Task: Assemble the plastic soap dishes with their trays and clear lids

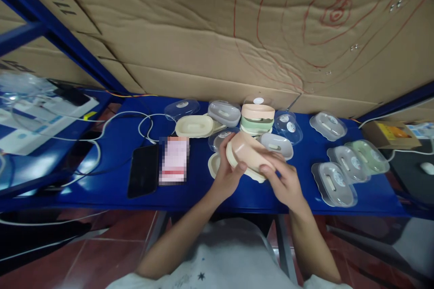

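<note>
My left hand point(228, 174) and my right hand point(283, 180) both grip a peach oval plastic dish point(249, 149), which is tilted above the front of the table. A cream rim shows along its lower edge. Thumbs press its near side, and most other fingers are hidden behind it. Partly covered by my left hand, a cream oval piece point(213, 165) lies on the table. Just beyond my hands are a lilac dish point(278, 145) and a stack with a peach dish point(258, 111) over a green one point(257, 125).
Clear lids point(288, 126) with round stickers lie among a cream dish point(195, 125) and a grey dish point(224, 113). Several lidded dishes point(335, 183) stand at right. A black phone point(143, 170), a blurred pink item point(174, 160) and white cables point(101, 128) occupy the left. Cardboard point(190, 31) walls the back.
</note>
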Action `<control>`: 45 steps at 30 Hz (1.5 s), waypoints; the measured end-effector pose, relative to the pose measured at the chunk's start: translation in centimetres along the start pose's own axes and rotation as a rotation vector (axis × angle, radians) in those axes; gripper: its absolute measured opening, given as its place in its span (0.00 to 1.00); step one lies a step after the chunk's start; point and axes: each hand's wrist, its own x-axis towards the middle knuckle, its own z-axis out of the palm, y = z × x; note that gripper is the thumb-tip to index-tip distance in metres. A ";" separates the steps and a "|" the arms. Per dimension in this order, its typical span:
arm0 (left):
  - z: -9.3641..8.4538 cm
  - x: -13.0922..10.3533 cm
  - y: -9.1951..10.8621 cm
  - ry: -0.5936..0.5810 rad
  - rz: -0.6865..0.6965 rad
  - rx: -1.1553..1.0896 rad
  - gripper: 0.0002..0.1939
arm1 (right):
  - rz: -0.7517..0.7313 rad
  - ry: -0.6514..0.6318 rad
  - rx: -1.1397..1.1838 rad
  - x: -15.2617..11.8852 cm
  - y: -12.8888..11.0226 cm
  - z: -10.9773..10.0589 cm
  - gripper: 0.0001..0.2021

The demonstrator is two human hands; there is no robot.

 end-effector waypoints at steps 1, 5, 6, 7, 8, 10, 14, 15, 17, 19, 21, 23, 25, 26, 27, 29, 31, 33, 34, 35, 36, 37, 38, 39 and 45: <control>-0.2 0.3 0.3 -0.038 0.006 0.023 0.48 | 0.069 0.081 -0.019 -0.4 0.3 -0.2 0.15; -1.3 1.9 1.0 -0.030 0.004 0.110 0.50 | 0.340 0.557 -0.261 -1.2 2.9 -2.4 0.24; -1.8 2.4 1.0 0.001 -0.004 0.144 0.48 | 0.401 0.622 -0.340 -1.0 4.0 -3.2 0.27; -2.4 3.0 0.8 0.027 -0.018 0.170 0.46 | 0.456 0.637 -0.405 -0.7 5.2 -3.9 0.29; -3.0 3.6 0.5 0.037 -0.038 0.184 0.44 | 0.503 0.617 -0.455 -0.3 6.6 -4.6 0.31; -4.0 4.5 -0.1 0.034 -0.046 0.218 0.42 | 0.540 0.526 -0.508 0.7 9.2 -5.6 0.33; -4.8 4.4 0.2 0.016 0.088 0.543 0.38 | 0.400 0.374 -0.550 0.9 11.4 -7.0 0.35; -4.7 3.8 0.8 0.006 0.111 0.635 0.36 | 0.371 0.362 -0.566 0.2 11.1 -7.4 0.35; -4.2 2.2 2.2 -0.006 0.152 0.737 0.30 | 0.380 0.378 -0.639 -2.3 9.7 -8.4 0.34; -3.5 0.1 3.5 -0.034 0.219 0.739 0.24 | 0.456 0.388 -0.758 -5.9 8.4 -9.2 0.37; -2.6 -2.2 3.9 -0.153 0.212 0.649 0.22 | 0.573 0.370 -0.865 -9.6 7.8 -9.7 0.45; -1.7 -4.3 3.3 -0.366 0.106 0.493 0.20 | 0.650 0.340 -0.895 -12.5 7.8 -9.7 0.50; -0.6 -5.9 1.8 -0.543 -0.076 0.305 0.18 | 0.644 0.352 -0.858 -14.1 8.0 -9.5 0.49; 0.0 -6.6 0.8 -0.584 -0.181 0.202 0.18 | 0.624 0.380 -0.820 -14.4 7.9 -9.4 0.47; 0.6 -7.0 -0.2 -0.589 -0.281 0.092 0.20 | 0.605 0.414 -0.765 -14.4 7.5 -9.2 0.45; 1.7 -7.4 -1.9 -0.563 -0.466 -0.110 0.30 | 0.579 0.446 -0.599 -13.9 6.0 -8.6 0.41; 2.6 -7.3 -2.9 -0.533 -0.571 -0.259 0.48 | 0.529 0.382 -0.429 -12.7 3.7 -7.2 0.39; 3.3 -6.8 -3.0 -0.498 -0.568 -0.368 0.63 | 0.397 0.211 -0.293 -11.3 1.3 -5.1 0.37; 3.5 -6.5 -2.9 -0.473 -0.540 -0.412 0.67 | 0.318 0.118 -0.232 -10.5 0.3 -4.0 0.37; 3.7 -6.2 -2.5 -0.442 -0.506 -0.445 0.67 | 0.244 0.043 -0.172 -9.7 -0.4 -2.9 0.36; 3.8 -5.9 -2.1 -0.408 -0.472 -0.464 0.65 | 0.183 -0.011 -0.114 -8.9 -1.0 -2.0 0.36; 3.7 -5.7 -1.7 -0.374 -0.444 -0.466 0.63 | 0.138 -0.044 -0.062 -8.1 -1.2 -1.4 0.36; 3.5 -5.5 -1.3 -0.344 -0.425 -0.451 0.61 | 0.110 -0.063 -0.014 -7.3 -1.1 -1.1 0.35; 3.3 -5.4 -1.0 -0.322 -0.416 -0.424 0.59 | 0.094 -0.070 0.030 -6.4 -0.6 -1.3 0.35; 1.2 -6.3 -1.4 -0.248 -0.432 -0.322 0.52 | 0.230 0.199 -0.302 2.2 8.3 -6.7 0.35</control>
